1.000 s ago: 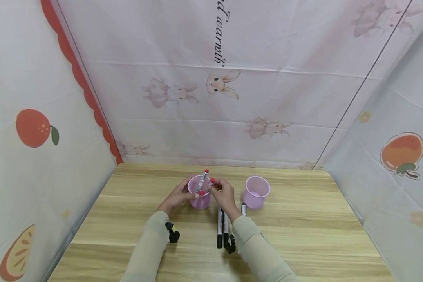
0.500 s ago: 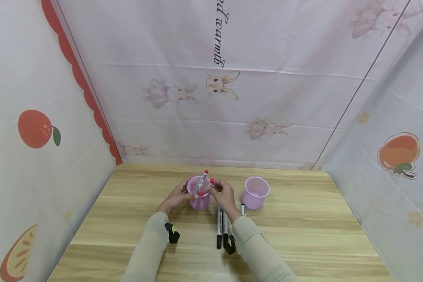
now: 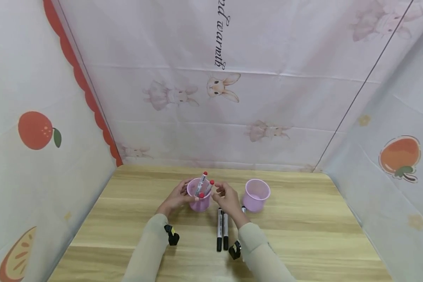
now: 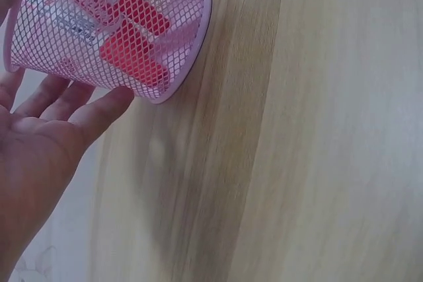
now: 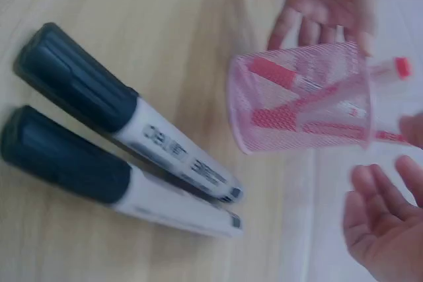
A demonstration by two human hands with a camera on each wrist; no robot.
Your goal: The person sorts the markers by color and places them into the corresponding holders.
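My left hand (image 3: 176,199) holds a pink mesh pen cup (image 3: 200,205) from its left side, the thumb at the rim. Three red-capped markers lean inside the cup, one red-capped marker (image 3: 202,182) standing highest; in the left wrist view red ends (image 4: 132,57) show through the mesh (image 4: 182,4). Just right of the cup, my right hand (image 3: 230,200) is apart from the markers, its fingers loosely bent around nothing. The right wrist view shows that hand (image 5: 386,229) beside the cup's mouth.
Two black-capped markers (image 3: 219,231) lie side by side on the wooden table (image 3: 303,231), in front of the cups. Another marker (image 3: 244,209) is mostly hidden by the right forearm. A second pink pen cup (image 3: 255,203) stands to the right. Printed cloth walls enclose three sides.
My right hand has let go of a red-capped marker, which stays in the cup, and has drawn slightly right. My left hand still holds the cup in the same place.
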